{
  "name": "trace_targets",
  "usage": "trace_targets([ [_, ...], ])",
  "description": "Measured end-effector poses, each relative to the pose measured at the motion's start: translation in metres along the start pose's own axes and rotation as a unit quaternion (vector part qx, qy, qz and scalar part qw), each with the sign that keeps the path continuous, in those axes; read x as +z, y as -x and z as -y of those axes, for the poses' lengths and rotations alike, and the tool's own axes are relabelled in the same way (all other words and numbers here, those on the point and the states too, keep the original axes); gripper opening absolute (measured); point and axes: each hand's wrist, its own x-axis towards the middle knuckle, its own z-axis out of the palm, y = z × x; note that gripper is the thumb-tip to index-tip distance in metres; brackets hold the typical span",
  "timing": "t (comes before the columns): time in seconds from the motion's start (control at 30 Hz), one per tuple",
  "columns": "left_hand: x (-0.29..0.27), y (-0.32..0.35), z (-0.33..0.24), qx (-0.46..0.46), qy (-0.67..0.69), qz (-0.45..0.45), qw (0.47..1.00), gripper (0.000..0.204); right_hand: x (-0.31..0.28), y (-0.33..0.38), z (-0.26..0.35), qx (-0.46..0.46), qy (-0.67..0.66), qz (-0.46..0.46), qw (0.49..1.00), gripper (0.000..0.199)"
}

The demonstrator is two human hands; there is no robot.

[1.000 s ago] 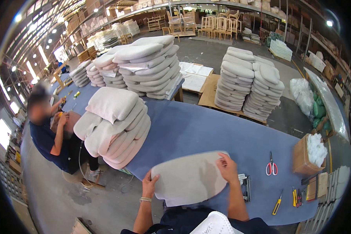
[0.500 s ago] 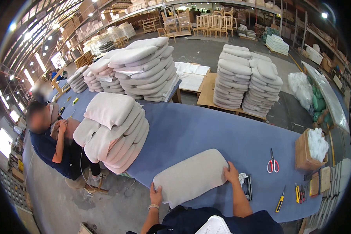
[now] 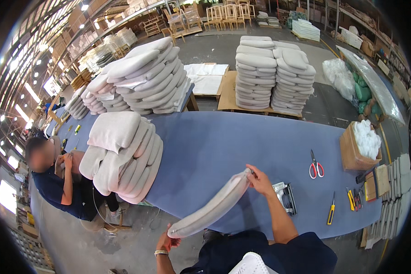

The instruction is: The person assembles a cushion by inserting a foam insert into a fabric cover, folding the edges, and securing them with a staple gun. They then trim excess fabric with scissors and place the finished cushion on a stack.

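A long grey upholstered seat cushion (image 3: pixel 211 206) is tipped up edge-on over the near edge of the blue-covered table (image 3: pixel 205 150). My left hand (image 3: pixel 167 239) grips its near left end, fingers closed round it. At the cushion's far right end my right hand (image 3: pixel 259 179) pinches the gathered fabric. Just right of my right forearm lies a staple gun (image 3: pixel 286 198) on the table.
Red-handled scissors (image 3: pixel 315 167), a yellow cutter (image 3: pixel 331 211) and several small tools lie on the right. A carton of white stuffing (image 3: pixel 357 150) stands behind them. A cushion pile (image 3: pixel 128 157) rises at left, near a seated person (image 3: pixel 55 182). More stacked cushions (image 3: pixel 255 73) stand beyond.
The cushion has turned from lying flat, broad face up, to standing edge-on. My right hand has lifted and shifted back and left; my left hand has moved slightly left and nearer me.
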Motion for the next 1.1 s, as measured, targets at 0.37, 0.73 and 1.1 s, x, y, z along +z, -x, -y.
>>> trace_targets([
  [0.37, 0.063, 0.064, -0.052, 0.159, -0.346, 0.086, 0.920, 0.063, 0.000, 0.014, 0.011, -0.112, 0.217, -0.063, 0.968, 0.043],
  [0.73, 0.289, 0.047, -0.135, 0.574, -0.451, 0.089, 0.677, 0.079, -0.019, 0.043, 0.006, -0.108, 0.200, -0.071, 0.971, 0.040],
  [1.1, 0.324, -0.039, -0.176, 0.490, -0.321, 0.024, 0.810, 0.025, -0.046, 0.031, 0.025, -0.109, 0.243, 0.060, 0.962, 0.043],
])
